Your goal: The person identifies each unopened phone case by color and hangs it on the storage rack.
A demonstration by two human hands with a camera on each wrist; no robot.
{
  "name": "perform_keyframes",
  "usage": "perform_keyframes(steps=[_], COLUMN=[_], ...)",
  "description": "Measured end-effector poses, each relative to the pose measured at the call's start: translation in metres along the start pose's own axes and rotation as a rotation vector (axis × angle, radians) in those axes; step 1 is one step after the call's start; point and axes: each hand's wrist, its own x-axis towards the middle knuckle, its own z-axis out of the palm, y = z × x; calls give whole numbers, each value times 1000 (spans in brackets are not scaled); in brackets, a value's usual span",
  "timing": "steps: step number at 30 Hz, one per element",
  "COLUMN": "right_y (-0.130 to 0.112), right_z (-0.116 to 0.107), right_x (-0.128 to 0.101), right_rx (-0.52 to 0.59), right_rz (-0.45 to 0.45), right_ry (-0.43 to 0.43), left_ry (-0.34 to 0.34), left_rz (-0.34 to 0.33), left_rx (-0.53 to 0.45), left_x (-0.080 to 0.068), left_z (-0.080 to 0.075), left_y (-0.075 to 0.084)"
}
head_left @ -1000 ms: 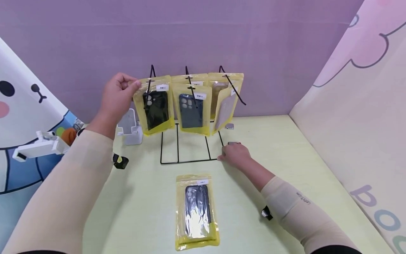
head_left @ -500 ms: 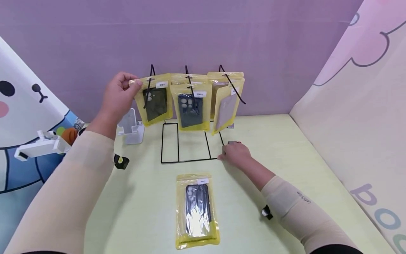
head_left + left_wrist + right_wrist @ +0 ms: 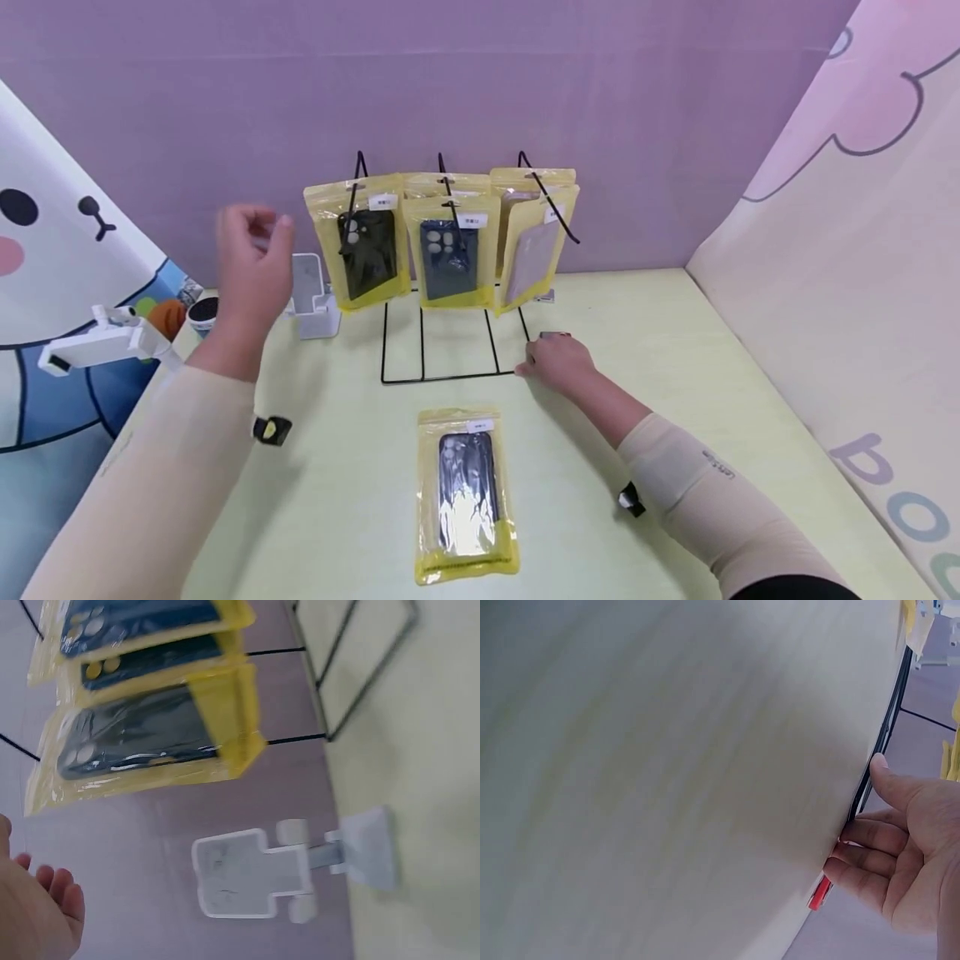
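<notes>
My left hand (image 3: 255, 262) is in the air left of a black wire display rack (image 3: 438, 380), fingers loosely bent and holding nothing. Nearest to it, a yellow bag with a dark phone case (image 3: 369, 254) hangs on the rack's left hook, apart from the fingers. Bags with a blue phone case (image 3: 450, 262) and a pale phone case (image 3: 534, 258) hang on the middle and right hooks, further bags behind them. At the front right corner of the rack's base, my right hand (image 3: 558, 364) grips the wire between thumb and fingers (image 3: 874, 836).
Another bagged dark phone case (image 3: 467, 500) lies flat on the table in front of the rack. A white phone stand (image 3: 311, 296) stands behind my left hand. A red item (image 3: 820, 892) shows beside my right fingers. A purple cloth wall (image 3: 637, 150) rises behind.
My left hand has let go of the left bag's upper corner and moved left and down. That bag slid slightly back on its hook and now hangs freely. The right hand stayed put.
</notes>
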Motion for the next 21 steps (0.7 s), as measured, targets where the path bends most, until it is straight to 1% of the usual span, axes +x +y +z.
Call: perform_keyframes(steps=[1, 2, 3, 4, 5, 7, 10, 12, 14, 16, 18, 21], right_y=[0, 0, 0, 0, 1, 1, 2, 2, 1, 0, -1, -2], right_z=[-1, -1, -1, -2, -2, -2, -1, -1, 0, 1, 1, 1], right_x=[0, 0, 0, 0, 0, 0, 0, 1, 1, 2, 2, 2], right_rx=[-1, -2, -3, -5, -7, -2, 4, 5, -1, -6, -9, -10], right_rz=[-1, 0, 3, 5, 6, 11, 15, 17, 17, 18, 19, 19], right_ry=[1, 3, 5, 5, 5, 5, -4, -11, -17, -20, -22, -18], left_ry=[7, -14, -53, -106, -172, -325, -553, -684, -794, -883, -955, -1026], left_rz=[6, 6, 0, -3, -6, 5, 65, 108, 132, 144, 143, 160], left_rx=[24, 48, 76, 107, 137, 216, 328, 385, 428, 470, 503, 545], left_x=[-8, -15, -23, -30, -38, -53, -74, -89, -102, -113, -121, -129], left_z=[0, -1, 0, 1, 3, 11, 28, 42, 54, 66, 75, 86], left_y=[-4, -7, -10, -13, -16, -21, -25, -26, -26, -26, -28, -32])
